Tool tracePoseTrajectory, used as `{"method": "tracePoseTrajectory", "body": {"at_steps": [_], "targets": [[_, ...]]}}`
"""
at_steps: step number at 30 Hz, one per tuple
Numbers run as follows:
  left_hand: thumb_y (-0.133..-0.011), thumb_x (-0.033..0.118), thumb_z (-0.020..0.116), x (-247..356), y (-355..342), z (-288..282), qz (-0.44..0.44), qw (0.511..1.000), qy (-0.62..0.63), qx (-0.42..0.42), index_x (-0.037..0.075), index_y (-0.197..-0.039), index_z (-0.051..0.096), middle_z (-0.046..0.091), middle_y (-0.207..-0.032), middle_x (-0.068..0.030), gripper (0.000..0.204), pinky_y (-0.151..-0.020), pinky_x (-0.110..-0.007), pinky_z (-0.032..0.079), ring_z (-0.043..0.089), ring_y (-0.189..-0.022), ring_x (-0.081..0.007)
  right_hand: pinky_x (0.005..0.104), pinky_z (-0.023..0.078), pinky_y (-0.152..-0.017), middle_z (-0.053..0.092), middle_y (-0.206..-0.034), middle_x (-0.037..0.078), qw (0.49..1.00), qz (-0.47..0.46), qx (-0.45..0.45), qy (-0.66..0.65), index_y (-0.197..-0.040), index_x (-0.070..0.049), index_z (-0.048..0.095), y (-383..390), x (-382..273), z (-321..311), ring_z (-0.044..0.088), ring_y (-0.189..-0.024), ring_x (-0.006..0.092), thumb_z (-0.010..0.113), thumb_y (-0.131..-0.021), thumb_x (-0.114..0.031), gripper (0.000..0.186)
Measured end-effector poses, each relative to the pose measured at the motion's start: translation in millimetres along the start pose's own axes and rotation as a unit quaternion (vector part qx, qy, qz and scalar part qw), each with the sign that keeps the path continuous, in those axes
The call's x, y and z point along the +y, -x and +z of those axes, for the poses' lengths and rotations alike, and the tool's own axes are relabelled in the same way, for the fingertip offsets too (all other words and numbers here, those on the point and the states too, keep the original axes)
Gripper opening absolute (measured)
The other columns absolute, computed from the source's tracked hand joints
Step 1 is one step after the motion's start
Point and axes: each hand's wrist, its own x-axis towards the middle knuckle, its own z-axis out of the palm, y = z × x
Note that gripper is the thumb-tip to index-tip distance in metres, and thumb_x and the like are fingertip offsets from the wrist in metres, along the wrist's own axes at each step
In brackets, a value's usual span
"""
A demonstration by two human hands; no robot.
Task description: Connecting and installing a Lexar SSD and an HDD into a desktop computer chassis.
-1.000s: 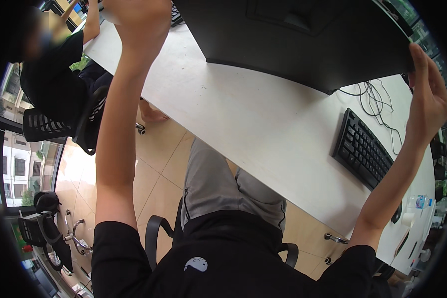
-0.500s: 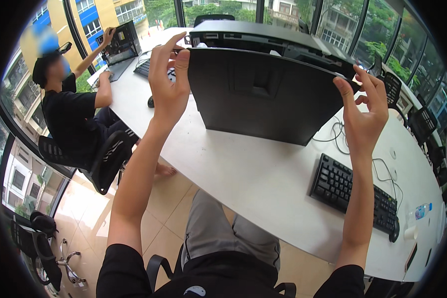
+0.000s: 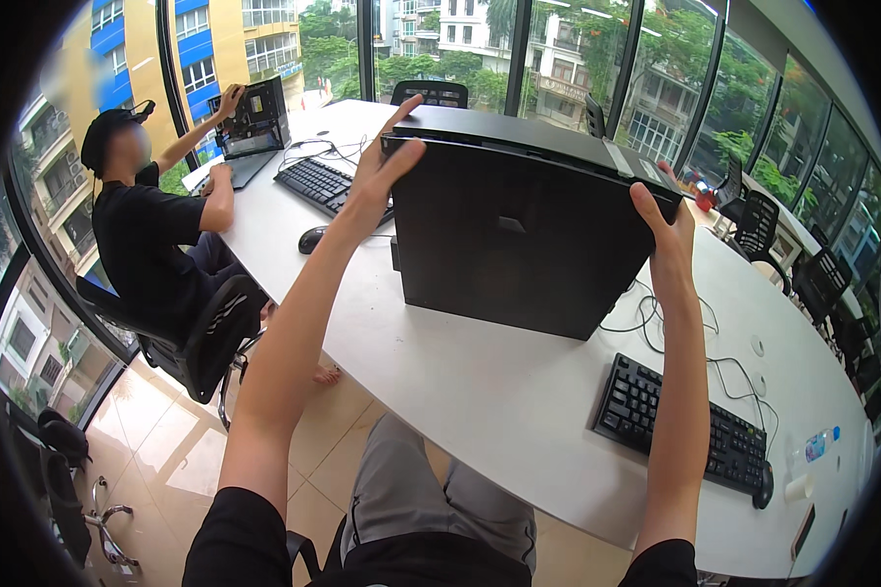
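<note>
A black computer case (image 3: 519, 256) stands upright on the white table (image 3: 480, 401), its broad side panel toward me and a thin dark gap along the top of that panel. My left hand (image 3: 390, 161) grips the upper left corner, thumb on the panel and fingers over the top edge. My right hand (image 3: 668, 223) holds the upper right corner, thumb in front; most of its fingers are hidden behind the case.
A black keyboard (image 3: 626, 401), mouse (image 3: 764, 484), cables, bottle (image 3: 818, 445), paper cup (image 3: 796, 487) lie at right. Another keyboard (image 3: 313, 186) and mouse (image 3: 313, 238) are at left, where a seated person (image 3: 157, 230) handles an open case (image 3: 250, 115). Chairs (image 3: 759, 230) line the far side.
The view has tilted up. The panel's top edge now sits closer against the case, with a narrower gap than half a second ago. Both hands have stayed on its corners, fingers closing round them.
</note>
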Motion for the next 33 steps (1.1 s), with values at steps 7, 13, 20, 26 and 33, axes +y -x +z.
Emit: {"method": "tracePoseTrajectory", "body": {"at_steps": [7,13,20,26,33], "targets": [[-0.094,0.041,0.088,5,-2,14,0.077,0.996,0.003,0.036,0.010,-0.147,0.064,0.066,-0.129,-0.0133,0.066,-0.102,-0.034,0.053,0.065,-0.117,-0.0201,0.0351,0.044,-0.117,0.065,-0.142,0.019,0.997,-0.070,0.022,0.035,-0.158,0.003,0.051,-5,10,2,0.062,-0.133,0.0250,0.088,-0.091,-0.058,0.098],[-0.095,0.031,0.089,-1,-3,18,0.076,0.994,0.063,0.050,0.007,-0.143,0.065,0.070,-0.116,-0.0089,0.059,-0.091,-0.029,0.057,0.069,-0.103,-0.0157,0.0351,0.043,-0.116,0.068,-0.138,0.015,0.994,-0.091,0.045,0.047,-0.152,0.003,0.058,-10,14,12,0.061,-0.131,0.0232,0.088,-0.092,-0.054,0.088],[-0.095,0.030,0.089,-8,-8,16,0.080,0.994,-0.021,0.066,0.008,-0.143,0.063,0.069,-0.120,-0.0117,0.058,-0.094,-0.031,0.056,0.068,-0.107,-0.0175,0.0399,0.039,-0.122,0.064,-0.142,0.018,0.990,-0.089,0.062,0.094,-0.155,0.002,0.058,-13,21,1,0.059,-0.137,0.0269,0.086,-0.091,-0.061,0.094],[-0.096,0.032,0.088,-13,-8,13,0.089,0.993,-0.028,0.076,0.008,-0.144,0.063,0.069,-0.117,-0.0105,0.059,-0.092,-0.030,0.055,0.068,-0.104,-0.0159,0.0393,0.037,-0.124,0.063,-0.143,0.018,0.993,-0.081,0.058,0.057,-0.157,0.003,0.055,-11,22,9,0.059,-0.137,0.0260,0.084,-0.093,-0.062,0.095],[-0.104,0.052,0.075,-10,2,30,0.098,0.990,-0.041,0.089,0.013,-0.159,0.053,0.057,-0.151,-0.0153,0.071,-0.122,-0.036,0.035,0.051,-0.141,-0.0241,0.0387,0.036,-0.124,0.063,-0.145,0.018,0.995,-0.070,0.048,0.044,-0.161,0.001,0.050,-11,29,1,0.057,-0.139,0.0260,0.082,-0.094,-0.062,0.098]]}}
